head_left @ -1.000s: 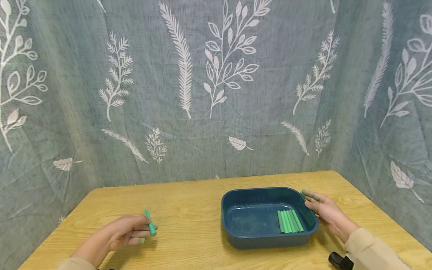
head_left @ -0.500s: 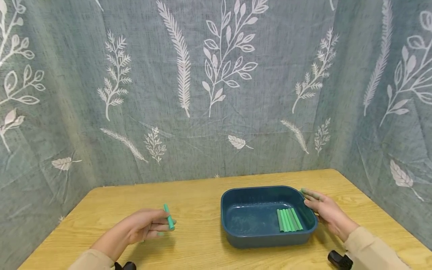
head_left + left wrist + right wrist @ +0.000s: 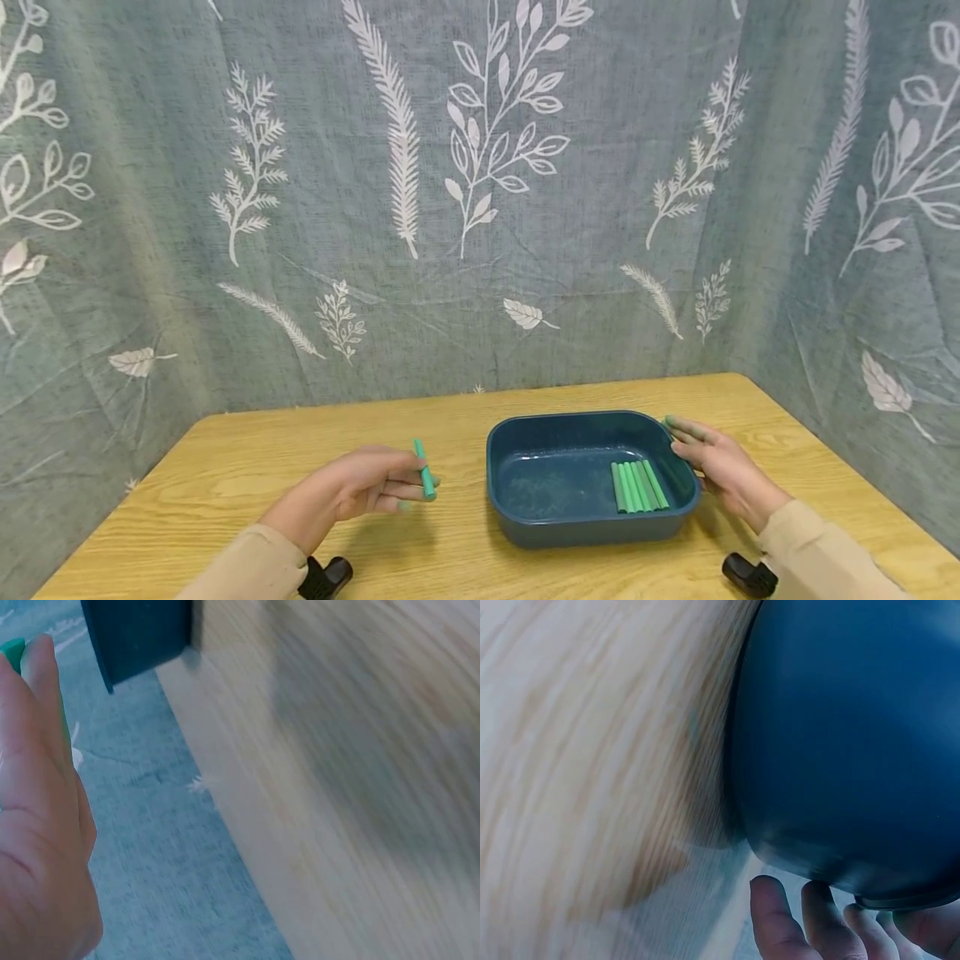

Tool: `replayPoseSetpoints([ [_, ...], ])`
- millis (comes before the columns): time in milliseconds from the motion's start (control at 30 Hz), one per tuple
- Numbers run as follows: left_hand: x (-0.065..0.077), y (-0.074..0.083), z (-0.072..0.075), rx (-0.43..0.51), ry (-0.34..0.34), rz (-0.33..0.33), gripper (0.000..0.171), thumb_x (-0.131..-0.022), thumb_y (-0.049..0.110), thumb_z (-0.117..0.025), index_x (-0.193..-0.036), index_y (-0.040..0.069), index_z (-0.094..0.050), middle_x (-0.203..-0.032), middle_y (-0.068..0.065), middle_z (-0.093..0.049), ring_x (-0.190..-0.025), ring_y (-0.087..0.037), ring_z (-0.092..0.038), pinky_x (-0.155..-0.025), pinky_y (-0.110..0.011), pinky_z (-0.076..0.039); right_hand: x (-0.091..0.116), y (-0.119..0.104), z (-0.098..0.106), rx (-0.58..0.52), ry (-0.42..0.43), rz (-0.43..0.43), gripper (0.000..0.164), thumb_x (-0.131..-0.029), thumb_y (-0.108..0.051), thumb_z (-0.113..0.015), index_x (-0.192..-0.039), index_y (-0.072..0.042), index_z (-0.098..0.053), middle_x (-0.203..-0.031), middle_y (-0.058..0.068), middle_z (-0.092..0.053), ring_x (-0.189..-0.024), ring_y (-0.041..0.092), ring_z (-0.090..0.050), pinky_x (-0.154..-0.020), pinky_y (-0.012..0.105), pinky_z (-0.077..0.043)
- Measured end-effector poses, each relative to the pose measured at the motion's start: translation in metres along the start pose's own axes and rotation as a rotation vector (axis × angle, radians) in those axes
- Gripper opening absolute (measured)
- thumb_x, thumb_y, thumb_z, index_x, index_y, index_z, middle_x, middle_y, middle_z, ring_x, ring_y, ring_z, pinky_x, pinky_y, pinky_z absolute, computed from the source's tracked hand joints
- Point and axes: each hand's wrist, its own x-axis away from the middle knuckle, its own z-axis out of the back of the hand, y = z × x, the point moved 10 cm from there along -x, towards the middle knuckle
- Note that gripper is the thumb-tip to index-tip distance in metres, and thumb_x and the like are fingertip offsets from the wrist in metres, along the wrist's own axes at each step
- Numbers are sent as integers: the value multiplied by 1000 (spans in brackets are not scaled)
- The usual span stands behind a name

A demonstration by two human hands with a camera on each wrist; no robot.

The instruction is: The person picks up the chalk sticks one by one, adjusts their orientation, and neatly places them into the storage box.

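My left hand pinches a slim green stick, like a piece of chalk, between thumb and fingers above the table, left of a dark blue tub. In the left wrist view only a bit of the green stick shows past the fingers. My right hand rests against the tub's right end, fingers fairly straight. The right wrist view has those fingers at the tub's outer wall by the rim. Inside the tub, several similar green sticks lie side by side at the right.
The wooden table carries the tub right of centre. A grey-green curtain with white leaf prints rises behind the table and along both sides. Black wrist devices sit under the sleeves.
The left hand has moved right and slightly upward with the green stick, nearer the tub. The right hand stays against the tub, and the sticks inside lie as before.
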Motion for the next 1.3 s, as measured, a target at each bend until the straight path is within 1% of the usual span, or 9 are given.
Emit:
replayPoseSetpoints([
  [67, -4, 5, -6, 1, -11, -6, 42, -103, 18, -46, -131, -14, -49, -121, -18, -64, -105, -20, -66, -71, -21, -55, 0, 1, 1, 8, 4, -4, 60, -104, -10, -42, -153, 4, -10, -157, 27, -7, -140, 49, -13, -79, 32, -53],
  [200, -12, 15, -18, 8, -38, -22, 32, -103, 18, -46, -114, -6, -63, -115, -13, -67, -100, -16, -67, -71, -20, -55, 0, 1, 2, 13, 5, -12, 61, -104, -10, -42, -154, 4, -10, -157, 27, -7, -140, 49, -13, -82, 34, -52],
  [333, -21, 25, -27, 10, -55, -41, 27, -102, 17, -47, -105, -1, -67, -114, -13, -68, -96, -13, -68, -69, -19, -54, -1, 0, 0, 8, -7, -9, 61, -104, -12, -43, -154, 4, -10, -157, 27, -7, -140, 50, -13, -91, 40, -49],
  [433, -28, 32, -32, 5, -55, -48, 25, -102, 17, -47, -102, 1, -66, -116, -16, -66, -95, -13, -68, -68, -19, -54, -1, -1, 0, 19, -1, -7, 61, -105, -13, -43, -154, 3, -10, -157, 27, -7, -140, 49, -14, -91, 39, -48],
  [733, -39, 46, -49, -28, -68, -21, 25, -102, 17, -48, -104, 0, -66, -120, -19, -65, -101, -19, -67, -70, -20, -54, 1, -1, 1, 6, -3, -12, 61, -105, -12, -43, -154, 2, -10, -158, 26, -7, -141, 48, -11, -94, 44, -46],
  [933, -48, 54, -65, -46, -144, 17, 31, -102, 21, -50, -116, -4, -62, -120, -17, -66, -107, -22, -66, -69, -18, -52, 0, -1, 1, 3, 8, -13, 60, -104, -10, -42, -154, 2, -11, -157, 26, -7, -141, 48, -13, -80, 32, -52],
  [1033, -52, 59, -69, -35, -125, 19, 32, -103, 20, -48, -118, -6, -60, -123, -19, -64, -112, -25, -63, -71, -18, -52, 1, -1, 0, 10, 6, -14, 60, -105, -9, -41, -154, 3, -10, -157, 26, -7, -141, 48, -13, -76, 29, -52],
  [1167, -57, 69, -72, 18, -34, -9, 26, -103, 16, -47, -104, -4, -64, -125, -23, -61, -115, -31, -61, -68, -19, -54, 1, 0, -2, 21, -10, -11, 60, -105, -11, -41, -154, 3, -9, -157, 28, -6, -141, 49, -12, -79, 29, -52],
  [1300, -62, 77, -82, 55, -18, -10, 22, -102, 15, -51, -102, -2, -64, -121, -22, -64, -113, -31, -62, -64, -19, -54, 0, 1, -3, 40, -16, -15, 60, -105, -12, -41, -154, 3, -8, -156, 28, -6, -140, 50, -14, -81, 30, -53],
])
